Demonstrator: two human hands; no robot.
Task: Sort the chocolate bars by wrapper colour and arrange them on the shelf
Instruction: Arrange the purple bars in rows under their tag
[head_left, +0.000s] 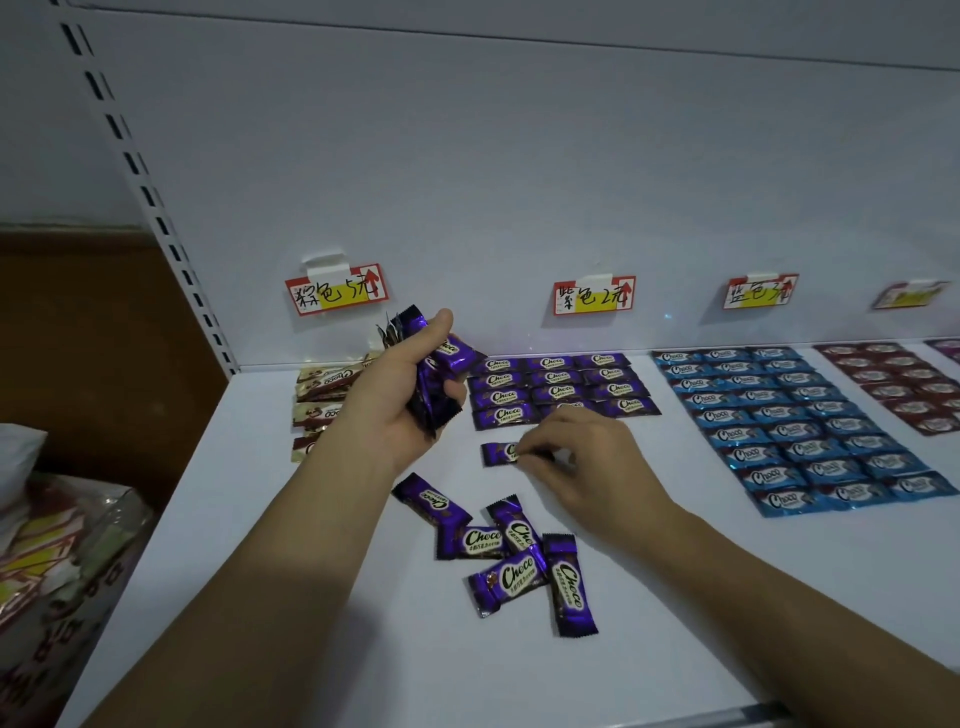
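Observation:
My left hand (395, 395) grips a bunch of purple chocolate bars (439, 382) above the white shelf (260, 519). My right hand (582, 462) pinches a single purple bar (496, 453) lying flat just below the tidy grid of purple bars (561, 389). Several loose purple bars (514, 551) lie scattered nearer the front. Gold bars (319, 395) are stacked at the left, partly hidden by my left hand. A blue grid (789, 421) and a dark red grid (904, 384) lie to the right.
Handwritten price tags (594, 295) hang on the back panel above each colour group. More purple wrappers (948, 351) show at the far right edge. A bag of packaged goods (62, 545) sits off the shelf at the lower left. The shelf's front edge (727, 714) runs along the bottom.

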